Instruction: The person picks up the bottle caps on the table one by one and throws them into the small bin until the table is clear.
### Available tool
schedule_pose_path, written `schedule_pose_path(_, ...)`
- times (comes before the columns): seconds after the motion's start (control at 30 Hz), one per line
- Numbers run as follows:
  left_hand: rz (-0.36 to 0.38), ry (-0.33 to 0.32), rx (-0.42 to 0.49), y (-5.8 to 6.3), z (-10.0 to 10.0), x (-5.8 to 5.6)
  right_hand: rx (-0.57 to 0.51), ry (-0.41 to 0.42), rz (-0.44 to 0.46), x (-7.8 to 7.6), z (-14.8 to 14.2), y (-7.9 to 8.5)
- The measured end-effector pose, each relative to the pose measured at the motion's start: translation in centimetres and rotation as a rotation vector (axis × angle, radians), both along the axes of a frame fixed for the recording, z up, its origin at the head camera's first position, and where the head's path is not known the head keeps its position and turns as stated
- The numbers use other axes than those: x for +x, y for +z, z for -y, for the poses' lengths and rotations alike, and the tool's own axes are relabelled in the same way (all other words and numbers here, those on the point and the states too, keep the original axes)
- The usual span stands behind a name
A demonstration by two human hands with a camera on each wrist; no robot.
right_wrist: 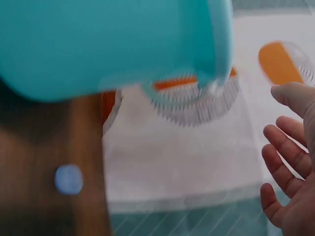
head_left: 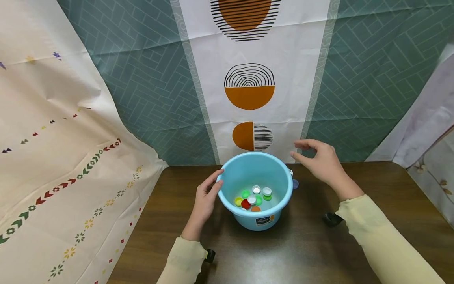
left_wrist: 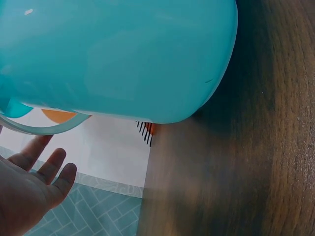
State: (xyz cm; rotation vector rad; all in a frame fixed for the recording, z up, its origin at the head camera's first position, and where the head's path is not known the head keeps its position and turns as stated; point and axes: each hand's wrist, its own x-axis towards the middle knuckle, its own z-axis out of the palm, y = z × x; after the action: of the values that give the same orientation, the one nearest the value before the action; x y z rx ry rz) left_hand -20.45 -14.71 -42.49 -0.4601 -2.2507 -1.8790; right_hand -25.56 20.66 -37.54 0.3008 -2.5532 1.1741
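A light blue bucket (head_left: 255,221) stands upright on the brown table. Several bottle caps lie on its bottom: white (head_left: 267,191), green (head_left: 246,193), yellow (head_left: 239,201), red (head_left: 245,204) and orange (head_left: 255,209). On the left, my left hand (head_left: 205,195) touches the bucket's rim with thumb and fingertips. Its other fingers stretch loosely below the rim in the left wrist view. My right hand (head_left: 322,161) hovers in the air right of the bucket, apart from it, fingers loosely bent and holding nothing. A blue cap (right_wrist: 69,179) lies on the table beside the bucket.
The wooden table (head_left: 283,256) ends at a patterned cloth (head_left: 142,79) hanging behind it. A cream embroidered cloth (head_left: 71,157) drapes along the left side, and a pale floral cloth (head_left: 432,157) covers the right. The bucket's handle joint (head_left: 291,172) sticks out on its right.
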Motion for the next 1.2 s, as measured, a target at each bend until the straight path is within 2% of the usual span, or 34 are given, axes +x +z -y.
schedule_pose_path(0.17,-0.003,0.001,-0.004,0.0,0.1,0.1,0.015,-0.056,0.037,-0.5,-1.7,-2.0)
schedule_pose_path(0.47,0.006,-0.003,-0.008,0.1,0.0,0.2,0.064,-0.064,0.119,-1.8,-3.3,-6.7)
schedule_pose_path(0.83,-0.012,-0.005,-0.011,-0.2,0.0,0.0,0.131,0.035,0.314,-2.7,-2.8,-11.7)
schedule_pose_path(1.03,-0.017,-0.006,-0.009,-0.3,0.0,-0.1,0.148,0.100,0.333,-3.2,-2.2,-13.5)
schedule_pose_path(1.2,-0.013,-0.001,-0.010,-0.2,0.0,-0.1,0.187,0.124,0.335,-3.3,-1.6,-14.0)
